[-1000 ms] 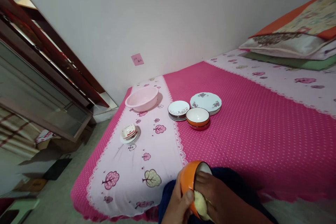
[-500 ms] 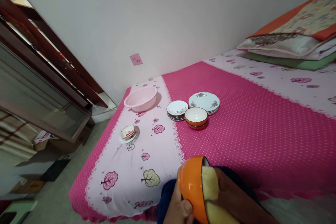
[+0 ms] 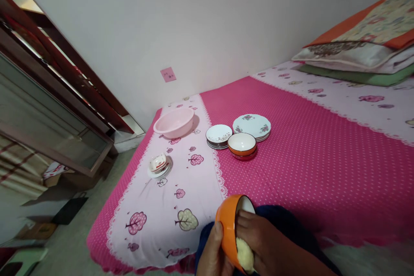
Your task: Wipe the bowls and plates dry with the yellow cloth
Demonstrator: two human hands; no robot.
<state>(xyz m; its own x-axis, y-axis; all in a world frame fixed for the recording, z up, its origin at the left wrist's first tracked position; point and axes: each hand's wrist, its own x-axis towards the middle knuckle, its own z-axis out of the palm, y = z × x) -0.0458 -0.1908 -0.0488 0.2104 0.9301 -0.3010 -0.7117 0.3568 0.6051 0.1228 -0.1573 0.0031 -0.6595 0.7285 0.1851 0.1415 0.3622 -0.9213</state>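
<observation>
An orange bowl [image 3: 226,224] with a white inside and dark rim is tipped on its side at the bottom of the view, its opening turned to the right. My left hand [image 3: 211,252] is closed around its outer side, thumb against the wall. My right hand [image 3: 258,235] reaches into the opening, fingers partly hidden inside, and presses a pale yellow cloth [image 3: 245,255] against the inner wall. Beyond them on the bed rest another orange bowl [image 3: 242,148] on a red one, a stack of small plates [image 3: 219,133] and larger floral plates [image 3: 251,126].
A pink basin [image 3: 174,124] stands at the bed's far left. Nearer, small white dishes [image 3: 158,163] sit stacked. Folded bedding [image 3: 355,54] lies at the right. The bed [image 3: 291,168] has a pink dotted cover, its edge just beyond my lap.
My right hand has moved left and deeper into the bowl with the cloth, so less of the cloth shows. The bowl has turned slightly, showing more of its white inside.
</observation>
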